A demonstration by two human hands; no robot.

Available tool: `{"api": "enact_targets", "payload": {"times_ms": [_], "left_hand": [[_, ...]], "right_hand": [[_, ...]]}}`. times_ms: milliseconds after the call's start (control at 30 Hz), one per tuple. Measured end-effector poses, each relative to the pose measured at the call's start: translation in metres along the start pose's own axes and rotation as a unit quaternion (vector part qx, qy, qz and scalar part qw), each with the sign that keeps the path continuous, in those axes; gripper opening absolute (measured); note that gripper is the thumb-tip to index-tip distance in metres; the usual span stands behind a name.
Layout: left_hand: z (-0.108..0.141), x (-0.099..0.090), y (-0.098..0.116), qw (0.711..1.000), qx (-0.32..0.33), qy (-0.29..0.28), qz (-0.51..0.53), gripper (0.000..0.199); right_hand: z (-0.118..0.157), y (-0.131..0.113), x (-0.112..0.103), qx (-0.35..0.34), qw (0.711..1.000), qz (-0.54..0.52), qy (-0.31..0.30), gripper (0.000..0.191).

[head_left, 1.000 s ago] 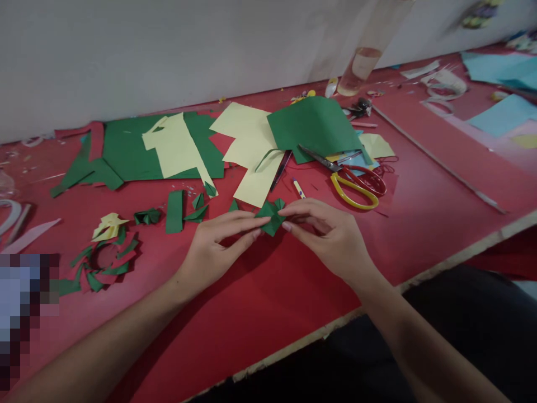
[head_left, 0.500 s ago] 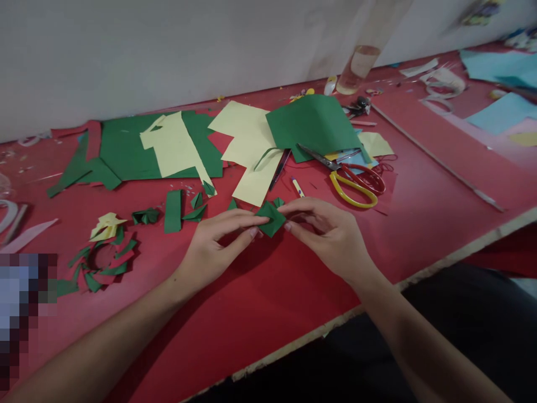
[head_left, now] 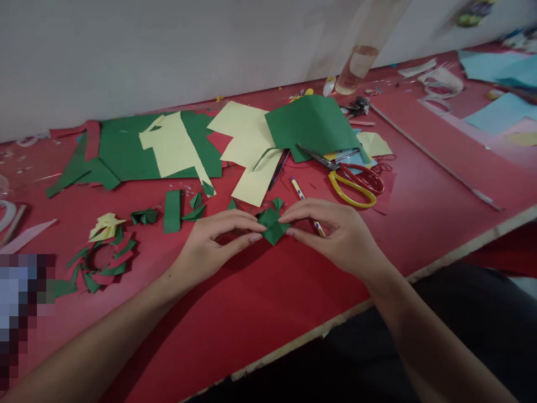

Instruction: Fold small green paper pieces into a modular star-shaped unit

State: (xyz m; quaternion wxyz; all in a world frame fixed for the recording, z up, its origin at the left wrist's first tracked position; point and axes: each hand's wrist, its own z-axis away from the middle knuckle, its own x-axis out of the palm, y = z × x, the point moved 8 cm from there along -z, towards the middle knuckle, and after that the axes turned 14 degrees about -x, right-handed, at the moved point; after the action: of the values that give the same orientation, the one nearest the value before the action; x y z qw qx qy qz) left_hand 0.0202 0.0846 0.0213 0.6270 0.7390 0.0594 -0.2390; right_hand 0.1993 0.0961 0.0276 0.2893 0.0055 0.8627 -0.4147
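A small folded piece of green paper [head_left: 274, 228] with creased, pointed corners is between my hands, just above the red tabletop. My left hand [head_left: 218, 238] pinches its left side with thumb and forefinger. At the right corner, the thumb and fingers of my right hand [head_left: 331, 232] are closed on it too. Small green folded pieces [head_left: 194, 211] lie beyond my left hand, beside a green paper strip [head_left: 172, 211]. Partly covered by my right hand is a white pen with dark spots [head_left: 297, 188].
Scissors [head_left: 354, 190] with yellow and red handles lie beyond my right hand. Green sheets [head_left: 312, 123] and cut cream paper [head_left: 247, 151] spread along the wall. On the left sits a red and green folded paper ring [head_left: 90, 268]. A bottle [head_left: 356, 70] stands at the back.
The green folded paper has shifted slightly right and towards me, and its folds show differently. My right hand has moved a little, uncovering more of the spotted pen.
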Motion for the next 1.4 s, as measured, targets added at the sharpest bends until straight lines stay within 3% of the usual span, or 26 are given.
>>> {"api": "enact_targets", "payload": {"times_ms": [267,867,1400], "left_hand": [[0.002,-0.005,0.005,0.997,0.075,0.006,-0.034,0.019],[0.003,-0.003,0.01,0.994,0.095,0.0,-0.05,0.022],[0.001,-0.004,0.004,0.996,0.061,0.028,-0.058,0.019]], "right_hand": [[0.001,0.001,0.005,-0.001,1.0,-0.021,-0.012,0.01],[0.0,0.0,0.007,0.001,0.999,-0.048,-0.015,0.011],[0.0,-0.003,0.013,0.006,1.0,-0.017,0.022,0.012]]}}
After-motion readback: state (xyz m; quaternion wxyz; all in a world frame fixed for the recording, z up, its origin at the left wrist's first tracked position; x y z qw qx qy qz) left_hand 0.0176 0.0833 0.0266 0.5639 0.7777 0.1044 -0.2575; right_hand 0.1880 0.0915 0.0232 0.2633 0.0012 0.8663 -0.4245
